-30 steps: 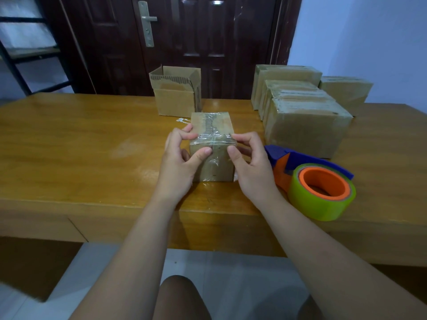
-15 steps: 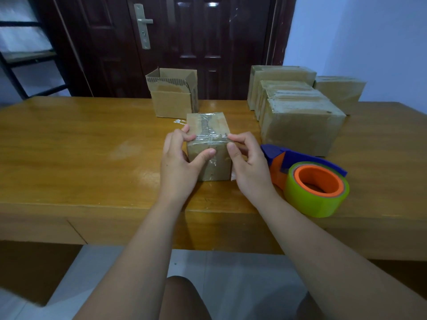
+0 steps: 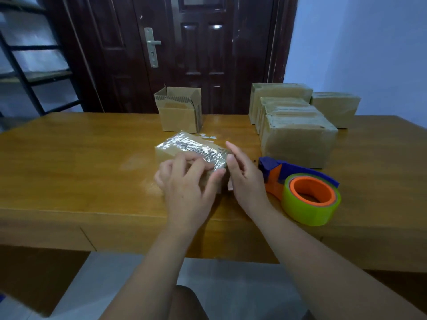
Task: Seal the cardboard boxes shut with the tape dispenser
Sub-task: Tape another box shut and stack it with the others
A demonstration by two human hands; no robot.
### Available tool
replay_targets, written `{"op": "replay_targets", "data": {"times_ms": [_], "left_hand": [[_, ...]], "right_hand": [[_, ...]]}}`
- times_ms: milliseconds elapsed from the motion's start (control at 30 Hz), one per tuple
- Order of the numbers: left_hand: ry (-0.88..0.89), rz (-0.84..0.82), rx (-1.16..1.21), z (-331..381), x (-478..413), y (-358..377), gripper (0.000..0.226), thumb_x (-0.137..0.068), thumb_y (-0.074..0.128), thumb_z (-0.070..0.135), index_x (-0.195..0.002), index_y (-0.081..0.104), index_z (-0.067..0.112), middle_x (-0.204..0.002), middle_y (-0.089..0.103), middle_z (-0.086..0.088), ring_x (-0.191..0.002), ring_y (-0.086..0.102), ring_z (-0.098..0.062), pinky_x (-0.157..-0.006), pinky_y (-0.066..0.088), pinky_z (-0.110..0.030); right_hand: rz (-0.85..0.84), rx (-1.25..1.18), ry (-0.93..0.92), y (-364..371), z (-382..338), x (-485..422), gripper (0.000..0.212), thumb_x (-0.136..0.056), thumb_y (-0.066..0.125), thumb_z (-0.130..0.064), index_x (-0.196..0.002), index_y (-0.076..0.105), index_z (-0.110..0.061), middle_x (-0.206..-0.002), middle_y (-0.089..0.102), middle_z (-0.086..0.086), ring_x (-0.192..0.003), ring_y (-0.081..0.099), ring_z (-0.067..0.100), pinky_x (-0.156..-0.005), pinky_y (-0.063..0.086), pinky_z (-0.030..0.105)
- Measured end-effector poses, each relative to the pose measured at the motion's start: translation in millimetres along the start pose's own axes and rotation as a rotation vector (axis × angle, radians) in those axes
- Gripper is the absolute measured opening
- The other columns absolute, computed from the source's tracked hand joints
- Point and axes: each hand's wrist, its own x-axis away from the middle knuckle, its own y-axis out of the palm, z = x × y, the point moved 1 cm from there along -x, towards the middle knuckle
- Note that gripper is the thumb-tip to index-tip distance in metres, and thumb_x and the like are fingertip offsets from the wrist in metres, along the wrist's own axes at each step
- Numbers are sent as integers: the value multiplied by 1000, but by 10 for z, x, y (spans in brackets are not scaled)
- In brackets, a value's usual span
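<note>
Head: left hand [image 3: 187, 190], right hand [image 3: 248, 183] hold taped box [image 3: 189, 145].

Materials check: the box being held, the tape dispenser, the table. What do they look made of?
Box: brown cardboard, matte; the glossy wrinkled film over its top looks like clear tape. Tape dispenser: likely moulded plastic, solid orange and blue, smooth. Its roll: translucent yellow-green film, orange core. Table: wood or wood veneer, visible grain, glossy lacquer sheen.

Forearms stretched forward, left hand [image 3: 187, 188] curled over the taped box [image 3: 184, 144], right hand [image 3: 247, 179] straight-fingered at its end
</note>
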Motion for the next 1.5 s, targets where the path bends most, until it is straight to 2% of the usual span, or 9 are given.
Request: {"op": "replay_targets", "data": {"times_ms": [133,300,467,567,700,867,1100,1333,1500], "left_hand": [[-93,54,-21,-93,-147,-185,28,-90,49,40,-100,68,22,-112,58,0,-108,35,-18,-88,29,-41],[-725,48,271,-512,-384,-297,41,-95,51,36,-132,49,17,-135,49,0,-122,43,-15,-103,33,-30],[-1142,-75,734,-486,-258,-316,35,-93,48,53,-97,57,20,-117,59,-2,-110,51,-22,-105,37,-38],[-1016,-109,726,-295,-229,-419,32,-96,40,53,-102,55,26,-110,59,3,-104,52,-16,-88,43,-30],[-604,-127,644,3,-396,-633,24,-100,35,42,-110,57,39,-97,61,23,-91,55,9,-66,42,-8],[-314,-112,617,329,-616,-599,44,-98,42,45,-138,48,26,-132,51,9,-115,47,6,-89,39,-7],[-292,-296,841,1056,-744,-126,62,-86,51,60,-141,38,35,-132,50,18,-123,47,2,-103,41,-28],[-283,-438,851,1910,-979,685,25,-95,54,17,-120,49,21,-116,61,2,-75,59,13,-59,48,-13],[-238,-557,709,2259,-1099,1208,39,-95,53,31,-133,52,22,-117,61,11,-106,58,-6,-94,50,-32]], "right_hand": [[54,8,56,6,6,-13,46,-97,48,-37,-141,43,-27,-125,57,-6,-113,53,5,-91,45,19],[100,50,51,32,45,-36,30,-96,49,-41,-122,53,-28,-104,59,-5,-95,56,4,-76,44,17],[2,22,90,59,27,-20,42,-91,42,-56,-108,62,-23,-95,68,-6,-92,63,7,-81,55,31],[-20,-49,152,59,10,6,72,-82,39,-74,-122,62,-19,-105,69,-6,-99,64,7,-84,57,36],[42,-319,163,-28,-274,18,42,-98,42,-42,-128,58,-17,-110,68,-5,-106,63,8,-85,54,27],[212,-520,27,-445,-663,55,20,-99,43,-37,-116,53,-37,-116,65,-6,-110,60,10,-97,50,39],[303,-372,-192,-1323,-758,109,57,-87,55,-43,-140,35,-42,-137,51,-11,-122,50,-1,-87,44,10],[644,-264,-102,-2289,-484,-14,53,-93,56,-37,-141,33,-33,-117,50,-20,-96,51,-21,-71,39,-2],[729,-197,2,-2740,-127,-144,45,-95,52,-41,-134,39,-22,-111,54,-15,-93,55,-12,-68,42,3]]}}
